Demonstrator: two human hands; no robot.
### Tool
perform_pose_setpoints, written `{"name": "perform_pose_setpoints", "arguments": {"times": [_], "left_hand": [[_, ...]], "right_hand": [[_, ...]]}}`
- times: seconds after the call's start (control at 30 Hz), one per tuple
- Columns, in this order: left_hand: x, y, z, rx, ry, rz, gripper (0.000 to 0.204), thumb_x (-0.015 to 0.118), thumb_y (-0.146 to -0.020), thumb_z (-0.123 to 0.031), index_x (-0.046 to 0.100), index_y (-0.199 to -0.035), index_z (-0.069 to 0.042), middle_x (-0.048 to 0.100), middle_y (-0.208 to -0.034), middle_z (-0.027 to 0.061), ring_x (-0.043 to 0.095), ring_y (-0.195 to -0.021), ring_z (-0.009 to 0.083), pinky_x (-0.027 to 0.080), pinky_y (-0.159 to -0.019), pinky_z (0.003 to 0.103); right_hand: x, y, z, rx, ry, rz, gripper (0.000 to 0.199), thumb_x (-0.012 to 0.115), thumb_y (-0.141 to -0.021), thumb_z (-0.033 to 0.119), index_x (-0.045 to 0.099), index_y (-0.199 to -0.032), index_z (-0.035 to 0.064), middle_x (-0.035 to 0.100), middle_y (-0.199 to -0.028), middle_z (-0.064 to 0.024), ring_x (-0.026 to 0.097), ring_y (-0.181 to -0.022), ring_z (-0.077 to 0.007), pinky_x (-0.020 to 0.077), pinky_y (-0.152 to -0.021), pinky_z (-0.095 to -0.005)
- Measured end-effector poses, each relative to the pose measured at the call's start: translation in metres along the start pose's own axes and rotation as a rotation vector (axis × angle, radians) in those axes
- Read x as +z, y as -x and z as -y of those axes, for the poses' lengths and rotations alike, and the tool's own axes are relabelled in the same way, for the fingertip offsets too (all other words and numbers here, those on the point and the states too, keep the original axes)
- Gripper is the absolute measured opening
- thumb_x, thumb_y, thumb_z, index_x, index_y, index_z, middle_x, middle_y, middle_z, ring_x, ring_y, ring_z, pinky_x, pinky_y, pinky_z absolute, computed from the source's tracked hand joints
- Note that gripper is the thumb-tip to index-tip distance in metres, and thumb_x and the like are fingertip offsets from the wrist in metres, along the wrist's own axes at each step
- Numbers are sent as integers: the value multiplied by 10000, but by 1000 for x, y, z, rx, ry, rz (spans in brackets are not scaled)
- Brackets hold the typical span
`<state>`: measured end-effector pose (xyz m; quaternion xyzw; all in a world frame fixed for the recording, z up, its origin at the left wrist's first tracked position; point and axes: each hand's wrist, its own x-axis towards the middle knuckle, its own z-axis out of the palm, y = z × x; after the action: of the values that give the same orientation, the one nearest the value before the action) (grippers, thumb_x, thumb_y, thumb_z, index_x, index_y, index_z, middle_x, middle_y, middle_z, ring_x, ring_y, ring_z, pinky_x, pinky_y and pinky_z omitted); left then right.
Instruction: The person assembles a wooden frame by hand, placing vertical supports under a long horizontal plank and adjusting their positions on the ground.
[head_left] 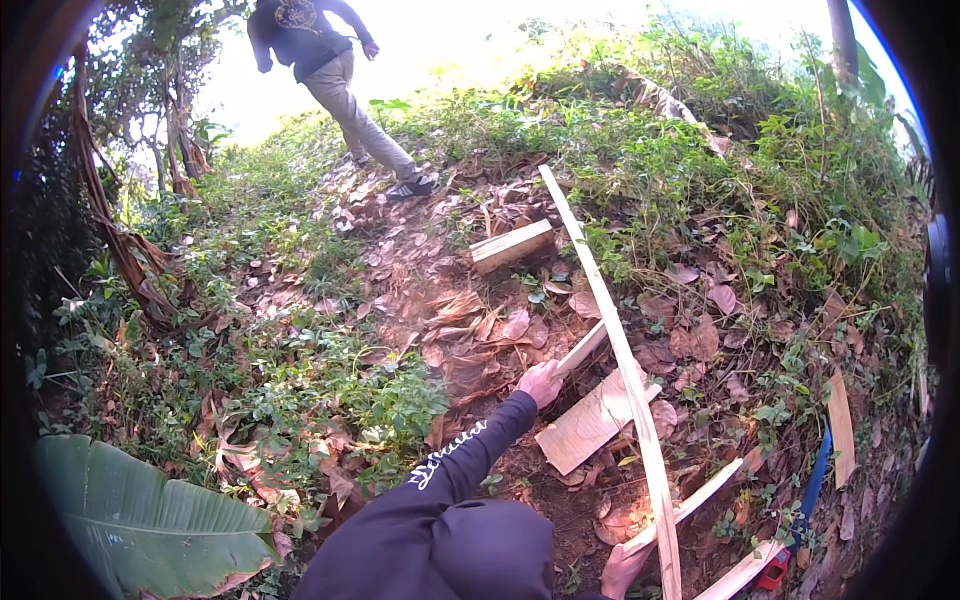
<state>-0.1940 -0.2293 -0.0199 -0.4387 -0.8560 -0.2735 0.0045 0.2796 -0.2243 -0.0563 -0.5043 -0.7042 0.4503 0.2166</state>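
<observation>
Sloping ground (pixel 430 260) of red-brown earth, dry leaves and green weeds fills the view, with bright sky above the crest. At the centre, the fingers (pixel 545 378) of the left hand (pixel 540 385) are closed around the lower end of a short wooden strip (pixel 582 350), which is held slanting up and to the right. The hand is carried on an outstretched arm in a dark sleeve (pixel 470 445) with pale lettering. Just right of the hand, a flat wooden board (pixel 585 425) is seen lying on the soil. Across that board a long thin batten (pixel 610 330) is laid, running from the upper slope down to the lower edge of the picture.

At the bottom, the right hand (pixel 622 568) is seen only in part beside the batten's lower end; whether its fingers are closed on anything cannot be told. Another pale strip (pixel 700 500) is angled near it, and a red-and-blue tool (pixel 800 510) is lying further right among the leaves. Higher up the path, a short thick block of timber (pixel 510 245) is resting on the earth. A narrow board (pixel 840 425) is lying at the right edge. A large banana leaf (pixel 150 515) is spread at the lower left. At the top, another person (pixel 330 70) in dark top and khaki trousers is seen on the slope.
</observation>
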Motion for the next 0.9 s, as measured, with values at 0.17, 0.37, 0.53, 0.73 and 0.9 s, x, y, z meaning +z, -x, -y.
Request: {"name": "perform_pose_setpoints", "arguments": {"times": [0.17, 0.37, 0.53, 0.73, 0.9], "left_hand": [[-3, 2, 0, -31, 7, 11, 408, 693, -824, -212, 567, -1157, -13, 655, -1003, 205, 652, -973, 388, 536, -843, 464], [-6, 4, 5, -71, -23, 32, 458, 704, -824, -261, 581, -1202, -33, 665, -1078, 217, 651, -1031, 391, 534, -875, 462], [1, -11, 16, 30, -37, -106, 470, 730, -800, -251, 582, -1180, -20, 665, -1031, 228, 652, -983, 403, 534, -861, 477], [4, -4, 17, -36, -21, -8, 485, 738, -799, -254, 582, -1192, -16, 672, -1038, 217, 654, -994, 399, 534, -863, 465], [3, -4, -3, 13, -17, -18, 499, 739, -802, -241, 554, -1205, -12, 670, -1052, 233, 649, -997, 409, 524, -861, 474]], "right_hand": [[-1, -2, 13, 5, -11, 32, 878, 572, -825, 168, 137, -1540, -98, 197, -1587, -338, 191, -1497, -440, 146, -1238, -451], [-3, 5, 27, 32, -58, 45, 874, 576, -834, 165, 133, -1540, -99, 194, -1588, -339, 189, -1498, -440, 147, -1237, -453], [-12, -6, 48, -14, -152, 45, 851, 642, -880, 288, 218, -1509, -98, 291, -1529, -343, 292, -1441, -460, 230, -1202, -469], [-20, -1, 39, 6, -190, 25, 738, 590, -911, 221, 263, -1503, -75, 355, -1494, -323, 355, -1390, -459, 264, -1175, -455], [-28, 2, 44, 42, -176, -2, 748, 579, -875, 216, 281, -1496, -75, 381, -1493, -287, 382, -1389, -407, 273, -1168, -417]]}}
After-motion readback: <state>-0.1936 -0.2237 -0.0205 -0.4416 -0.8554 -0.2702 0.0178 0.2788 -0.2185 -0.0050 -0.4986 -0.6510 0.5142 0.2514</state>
